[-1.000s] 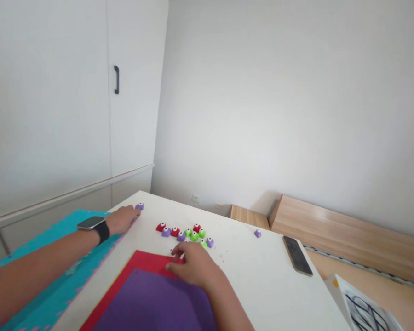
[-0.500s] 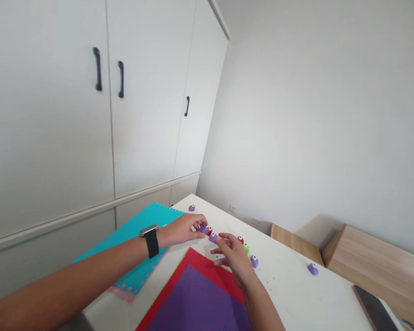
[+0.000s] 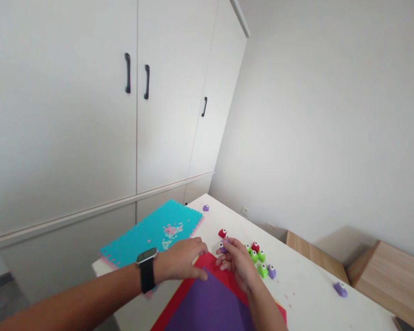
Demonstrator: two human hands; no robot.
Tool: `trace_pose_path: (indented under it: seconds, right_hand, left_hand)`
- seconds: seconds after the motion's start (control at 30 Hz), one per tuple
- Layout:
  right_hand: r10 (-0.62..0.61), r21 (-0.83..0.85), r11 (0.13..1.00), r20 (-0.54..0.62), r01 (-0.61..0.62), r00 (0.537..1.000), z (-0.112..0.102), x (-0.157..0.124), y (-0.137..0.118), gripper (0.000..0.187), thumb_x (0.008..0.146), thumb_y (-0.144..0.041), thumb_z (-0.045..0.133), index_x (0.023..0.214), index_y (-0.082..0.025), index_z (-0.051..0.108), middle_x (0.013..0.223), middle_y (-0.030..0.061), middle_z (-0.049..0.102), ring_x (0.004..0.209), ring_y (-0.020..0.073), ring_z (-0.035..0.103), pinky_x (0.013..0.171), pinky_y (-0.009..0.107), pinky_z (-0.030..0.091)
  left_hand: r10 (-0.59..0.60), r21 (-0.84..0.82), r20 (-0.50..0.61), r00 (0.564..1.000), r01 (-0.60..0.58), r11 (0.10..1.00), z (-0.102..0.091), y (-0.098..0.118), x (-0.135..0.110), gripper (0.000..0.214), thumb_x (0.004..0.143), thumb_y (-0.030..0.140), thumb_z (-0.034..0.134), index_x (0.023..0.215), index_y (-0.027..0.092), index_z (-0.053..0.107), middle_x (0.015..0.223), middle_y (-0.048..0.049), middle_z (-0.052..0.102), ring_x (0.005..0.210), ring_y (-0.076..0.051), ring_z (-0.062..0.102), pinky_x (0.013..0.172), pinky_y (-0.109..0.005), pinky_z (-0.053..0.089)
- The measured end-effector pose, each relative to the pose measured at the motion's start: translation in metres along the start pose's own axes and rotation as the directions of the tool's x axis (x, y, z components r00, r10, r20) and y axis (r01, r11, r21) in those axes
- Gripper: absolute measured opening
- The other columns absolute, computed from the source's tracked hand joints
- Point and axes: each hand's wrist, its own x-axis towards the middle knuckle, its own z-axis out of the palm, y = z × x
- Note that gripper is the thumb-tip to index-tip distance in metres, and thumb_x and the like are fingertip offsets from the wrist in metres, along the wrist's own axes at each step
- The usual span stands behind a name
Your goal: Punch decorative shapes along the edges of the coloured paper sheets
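- Head view, looking down across a white table [image 3: 307, 299] toward a corner of the room.
- Right hand [image 3: 237, 265]: fingers and thumb are drawn together around a purple piece [image 3: 223, 248], which shows at the fingertips and looks pinched. The hand hangs just above the far edge of the red sheet.
- Left hand [image 3: 181, 259]: fingers lie close together and curl down at the near corner of the red sheet [image 3: 207, 265]. They are just beside the right hand. The palm faces down, and whether it grips anything cannot be told. A black-strapped watch [image 3: 146, 266] sits on the wrist.
- Purple sheet [image 3: 207, 305]: it lies flat on the red sheet, with a thin yellow edge showing beneath the red.
- Red piece [image 3: 222, 233]: it sits just beyond the right hand.
- Cluster [image 3: 258, 259]: green pieces, a red one and a purple one stand close together, right of the right hand, all with white eye-like dots.
- Two other purple pieces lie well apart, one at the far table corner [image 3: 206, 208] and one near the right edge [image 3: 340, 289].
- Teal foam mat [image 3: 148, 241]: it lies at the table's left side, with pink bits at its middle and edge.
- White wardrobe [image 3: 169, 101]: it stands left, with black handles. A wooden board [image 3: 389, 294] lies right of the table.
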Motion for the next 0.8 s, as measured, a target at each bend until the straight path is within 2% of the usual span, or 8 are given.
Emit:
trace_pose_path:
  seconds: [0.13,0.3,0.4,0.47,0.57,0.67,0.8]
  right_hand:
    - [0.077,0.091,0.993,0.006,-0.078,0.997,-0.007,0.002,0.005,0.045,0.068,-0.046,0.086,0.09,-0.014,0.063,0.065,-0.0008,0.063,0.047,0.0098,0.059,0.04,0.016,0.04]
    - [0.134,0.041,0.99,-0.003,-0.133,0.991,-0.006,0.006,0.023,0.044,0.067,-0.044,0.085,0.091,-0.014,0.064,0.056,-0.0043,0.058,0.038,0.0091,0.053,0.033,0.016,0.027]
    - [0.125,0.023,0.992,0.016,-0.126,0.992,-0.004,0.004,0.023,0.039,0.068,-0.039,0.085,0.091,-0.017,0.062,0.053,-0.0065,0.055,0.037,0.0087,0.051,0.033,0.016,0.024]
    - [0.108,0.035,0.993,0.03,-0.109,0.994,-0.005,0.0,0.017,0.038,0.069,-0.036,0.086,0.093,-0.018,0.062,0.054,-0.0064,0.056,0.04,0.0086,0.052,0.035,0.015,0.026]
    - [0.094,0.086,0.991,0.046,-0.098,0.994,-0.009,-0.005,0.001,0.043,0.067,-0.033,0.09,0.098,-0.019,0.063,0.065,-0.0039,0.063,0.051,0.0098,0.06,0.043,0.015,0.04]
    - [0.106,0.117,0.987,0.04,-0.11,0.994,-0.015,-0.009,-0.009,0.048,0.064,-0.031,0.093,0.101,-0.019,0.066,0.081,-0.0001,0.068,0.068,0.0142,0.07,0.057,0.019,0.052]
    - [0.115,0.121,0.986,0.027,-0.117,0.993,-0.02,-0.01,-0.016,0.047,0.063,-0.031,0.094,0.101,-0.017,0.069,0.099,0.006,0.071,0.079,0.0179,0.074,0.06,0.02,0.054]
  left_hand:
    - [-0.015,-0.007,0.06,0.998,0.016,1.0,0.02,-0.004,-0.008,0.072,0.061,0.065,0.082,0.117,0.023,0.067,0.113,-0.0118,0.066,0.103,-0.033,0.063,0.088,-0.04,0.048]
    - [-0.013,-0.036,0.101,0.995,0.016,0.999,0.02,0.0,-0.002,0.061,0.06,0.06,0.084,0.105,0.022,0.07,0.11,-0.0112,0.068,0.099,-0.032,0.064,0.082,-0.037,0.049]
    - [0.014,-0.112,0.138,0.99,0.002,0.994,0.019,-0.002,0.003,0.046,0.065,0.053,0.082,0.098,0.023,0.072,0.095,-0.006,0.072,0.085,-0.027,0.066,0.07,-0.032,0.047]
    - [0.031,-0.213,0.173,0.985,0.007,0.977,0.021,-0.006,0.006,0.032,0.072,0.048,0.078,0.091,0.023,0.072,0.08,-0.0015,0.071,0.072,-0.022,0.065,0.061,-0.027,0.043]
    - [0.048,-0.354,0.171,0.984,0.016,0.935,0.028,-0.014,0.007,0.025,0.077,0.045,0.074,0.087,0.022,0.073,0.073,0.0009,0.069,0.066,-0.017,0.062,0.058,-0.024,0.04]
    - [0.036,-0.438,0.112,0.993,0.017,0.899,0.039,-0.018,0.006,0.028,0.08,0.047,0.071,0.089,0.02,0.074,0.074,0.0005,0.068,0.068,-0.016,0.061,0.06,-0.024,0.041]
    - [-0.032,-0.517,-0.004,0.999,0.026,0.856,0.046,-0.016,0.003,0.033,0.086,0.049,0.065,0.091,0.018,0.073,0.072,0.0001,0.066,0.065,-0.015,0.057,0.06,-0.024,0.039]
